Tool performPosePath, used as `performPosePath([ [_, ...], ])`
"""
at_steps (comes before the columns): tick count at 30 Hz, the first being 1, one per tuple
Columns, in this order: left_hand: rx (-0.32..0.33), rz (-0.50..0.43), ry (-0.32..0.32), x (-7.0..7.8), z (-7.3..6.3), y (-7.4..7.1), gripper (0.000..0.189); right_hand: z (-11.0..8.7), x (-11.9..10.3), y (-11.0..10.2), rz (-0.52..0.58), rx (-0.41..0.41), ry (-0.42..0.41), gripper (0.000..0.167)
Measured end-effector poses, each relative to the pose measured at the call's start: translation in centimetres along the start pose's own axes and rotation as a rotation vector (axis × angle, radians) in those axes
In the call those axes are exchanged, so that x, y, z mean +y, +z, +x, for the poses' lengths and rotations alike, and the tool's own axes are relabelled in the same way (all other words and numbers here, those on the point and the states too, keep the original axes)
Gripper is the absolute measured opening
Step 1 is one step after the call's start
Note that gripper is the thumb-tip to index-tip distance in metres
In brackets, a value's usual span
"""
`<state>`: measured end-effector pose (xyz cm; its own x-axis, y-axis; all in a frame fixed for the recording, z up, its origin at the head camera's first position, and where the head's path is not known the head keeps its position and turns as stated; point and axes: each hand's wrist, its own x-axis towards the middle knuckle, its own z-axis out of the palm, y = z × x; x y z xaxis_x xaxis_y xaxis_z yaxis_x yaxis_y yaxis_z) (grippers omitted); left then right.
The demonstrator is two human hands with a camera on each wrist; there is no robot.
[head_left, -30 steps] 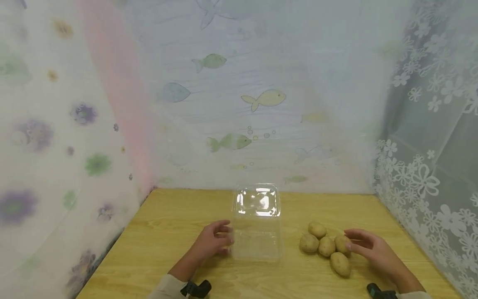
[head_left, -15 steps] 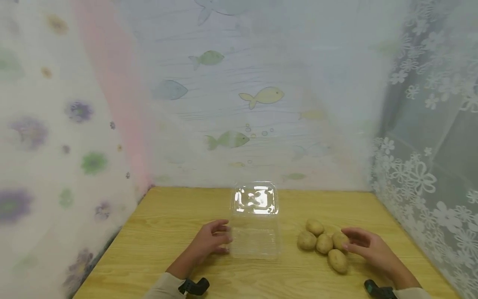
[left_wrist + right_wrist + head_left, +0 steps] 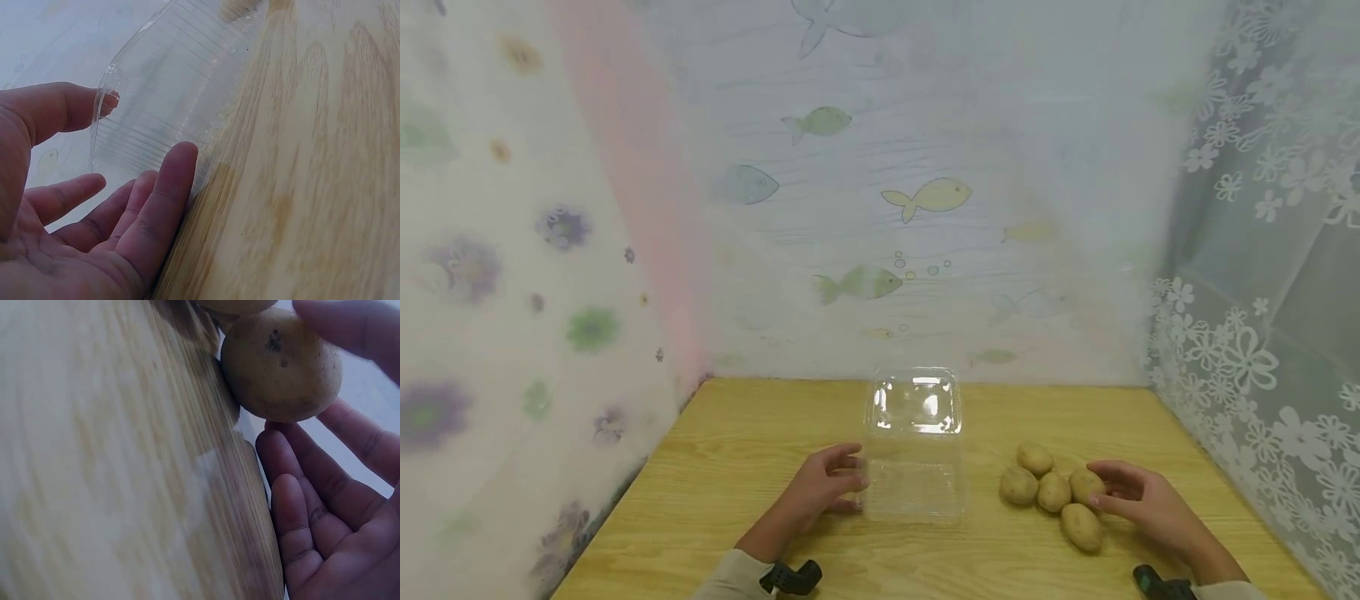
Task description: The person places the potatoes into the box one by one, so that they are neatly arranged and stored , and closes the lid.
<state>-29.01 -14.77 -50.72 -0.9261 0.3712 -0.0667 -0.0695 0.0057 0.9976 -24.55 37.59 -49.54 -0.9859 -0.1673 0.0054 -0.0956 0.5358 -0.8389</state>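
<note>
Closest to me, at the bottom of the head view, are my pale sleeves (image 3: 733,577) and black wrist devices (image 3: 796,577), over the wood-grain worktop (image 3: 760,417). Just ahead on the right lies the nearest potato (image 3: 1082,527) of a group of five. My right hand (image 3: 1157,507) curves its thumb and fingers round the rightmost potato (image 3: 1084,486), gripping it beside the others. My left hand (image 3: 816,492) is relaxed and unclenched, its fingers loosely bent at the left side of a clear plastic clamshell container (image 3: 913,492), the thumb tip at the rim. The middle potato (image 3: 1054,492), the leftmost potato (image 3: 1018,487) and the farthest potato (image 3: 1034,458) sit right of the container, apart from it. Farther back, its lid (image 3: 917,406) is open, catching bright glare. Behind everything hangs a fish-patterned sheet (image 3: 1060,150), with a flower-printed curtain (image 3: 512,350) on the left and a white-flowered sheer curtain (image 3: 1247,358) on the right.
</note>
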Motion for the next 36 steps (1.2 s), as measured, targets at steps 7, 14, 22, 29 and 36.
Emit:
performPosePath([
  [7,-0.004,-0.006,-0.013,-0.1,0.07,-0.07,0.071,0.03,0.08,0.2,-0.016,0.023,-0.017,0.06],
  [14,-0.006,0.009,-0.017,-0.12,0.01,-0.1,0.066,0.03,0.05,0.25,-0.033,0.032,0.003,0.061],
  [22,-0.013,-0.003,-0.018,0.0,-0.19,-0.08,0.067,-0.04,-0.26,0.25,-0.063,0.038,0.05,0.063],
  [29,-0.023,-0.013,-0.013,0.0,-0.21,-0.2,0.065,0.03,-0.1,0.21,-0.065,0.042,0.077,0.062],
  [36,-0.024,-0.03,-0.011,-0.26,-0.05,-0.26,0.066,0.05,-0.08,0.29,-0.096,0.059,0.084,0.06],
])
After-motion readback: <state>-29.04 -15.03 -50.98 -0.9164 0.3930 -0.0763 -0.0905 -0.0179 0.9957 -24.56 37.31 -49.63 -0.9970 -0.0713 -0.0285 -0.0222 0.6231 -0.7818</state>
